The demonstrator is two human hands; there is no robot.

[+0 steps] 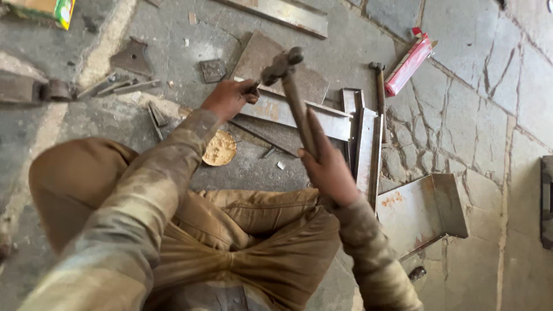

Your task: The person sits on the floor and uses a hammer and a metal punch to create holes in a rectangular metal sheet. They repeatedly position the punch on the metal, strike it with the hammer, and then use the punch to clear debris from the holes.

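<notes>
I see a cracked stone floor littered with metal offcuts. My right hand at centre frame is clenched around the wooden handle of a hammer, its dark head raised up top. My left hand grips a small tool against a rusty steel strip, lying flat mid-frame.
</notes>
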